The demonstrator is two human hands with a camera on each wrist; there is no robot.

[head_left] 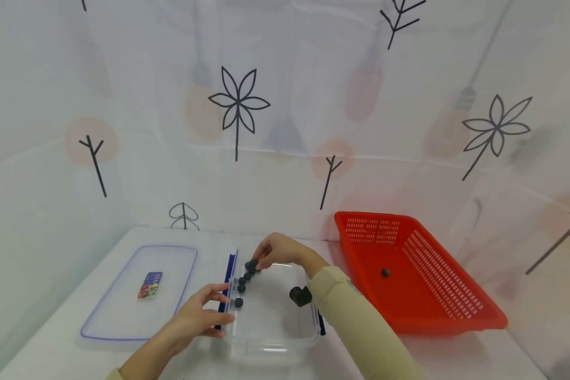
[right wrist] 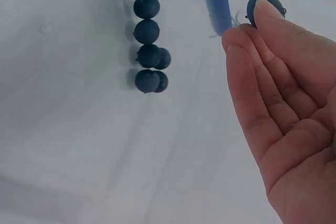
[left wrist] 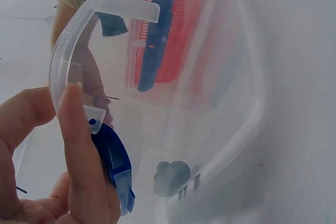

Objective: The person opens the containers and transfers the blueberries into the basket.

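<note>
Along the tabletop's left edge, a blue-rimmed lid is laid flat. Next across, the clear box's left edge is touched by the left hand, its fingers loosely spread. Inside that edge, a row of blueberries is lined up. And now, at the box's far-left corner, one blueberry is pinched by the right hand! Towards the tabletop's right edge, a single blueberry is held in the red basket.

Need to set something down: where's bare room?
The table is bare along the near edge of the lid, beside the left forearm. The red basket has bare floor around its lone blueberry. Crowded: the left side of the clear box, where blueberries, left hand and right hand gather.
</note>
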